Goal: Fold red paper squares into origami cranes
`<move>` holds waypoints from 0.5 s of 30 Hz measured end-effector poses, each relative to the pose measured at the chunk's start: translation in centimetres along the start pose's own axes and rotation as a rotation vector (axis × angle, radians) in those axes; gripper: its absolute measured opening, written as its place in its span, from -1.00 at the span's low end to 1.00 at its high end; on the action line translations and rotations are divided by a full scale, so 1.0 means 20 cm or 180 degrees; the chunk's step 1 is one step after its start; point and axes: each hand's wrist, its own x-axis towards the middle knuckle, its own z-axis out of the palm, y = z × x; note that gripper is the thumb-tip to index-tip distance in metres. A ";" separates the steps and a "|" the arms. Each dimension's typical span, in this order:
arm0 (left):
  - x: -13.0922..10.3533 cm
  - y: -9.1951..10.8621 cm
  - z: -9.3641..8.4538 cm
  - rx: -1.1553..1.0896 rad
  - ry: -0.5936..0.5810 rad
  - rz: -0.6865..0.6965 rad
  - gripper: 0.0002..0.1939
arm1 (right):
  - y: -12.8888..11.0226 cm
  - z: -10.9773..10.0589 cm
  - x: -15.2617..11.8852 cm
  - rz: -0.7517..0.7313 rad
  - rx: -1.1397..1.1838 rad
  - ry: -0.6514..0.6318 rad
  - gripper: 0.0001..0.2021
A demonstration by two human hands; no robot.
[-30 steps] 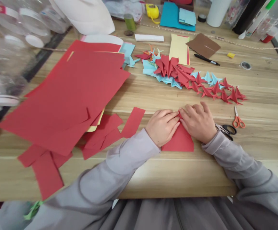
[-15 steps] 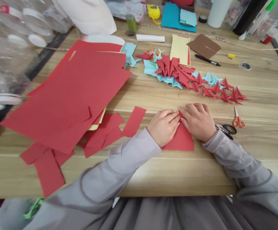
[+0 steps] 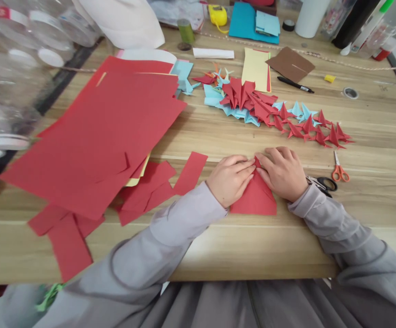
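A red sheet of paper (image 3: 255, 200) lies flat on the table, folded to a point at its far end. My left hand (image 3: 232, 178) covers its left edge, fingers together and fingertips at the folded tip. From the other side my right hand (image 3: 284, 173) grips the right edge, its thumb and curled fingers close to that tip. The fingertips of both hands nearly meet there, and they hide part of the folds. Black-handled scissors (image 3: 326, 183) lie beside my right wrist, partly behind the sleeve. Orange-handled scissors (image 3: 340, 173) rest farther right.
Large red sheets (image 3: 105, 132) are stacked at the left, with red paper strips (image 3: 190, 174) in front. Beyond my hands sit folded red paper pieces (image 3: 240, 93) and small red paper cranes (image 3: 309, 127). A black pen (image 3: 295, 85) and a yellow tape measure (image 3: 218, 16) lie farther back.
My left hand has shifted slightly left, showing a little more of the red paper between the hands. My right hand stays almost in place.
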 end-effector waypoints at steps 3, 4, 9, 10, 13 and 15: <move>-0.01 -0.04 0.00 -0.0160 -0.0102 0.0065 -0.71 | 0.00 0.00 0.00 -0.0020 -0.0021 0.0012 -0.59; -0.01 -0.05 0.00 -0.0184 -0.0126 0.0079 -0.71 | 0.00 0.00 0.00 -0.0031 -0.0028 0.0010 -0.59; -0.01 -0.06 -0.01 -0.0217 -0.0222 0.0119 -0.70 | 0.00 0.00 0.00 -0.0077 -0.0030 -0.0014 -0.60; -0.01 -0.06 -0.01 -0.0203 -0.0215 0.0120 -0.70 | 0.00 0.00 0.00 -0.0083 -0.0028 -0.0012 -0.60; -0.01 -0.05 -0.01 -0.0124 -0.0138 0.0108 -0.70 | 0.00 0.00 0.00 -0.0085 -0.0022 -0.0008 -0.60; -0.02 -0.04 0.00 -0.0076 -0.0079 0.0115 -0.71 | 0.00 0.00 0.00 -0.0081 -0.0019 -0.0007 -0.60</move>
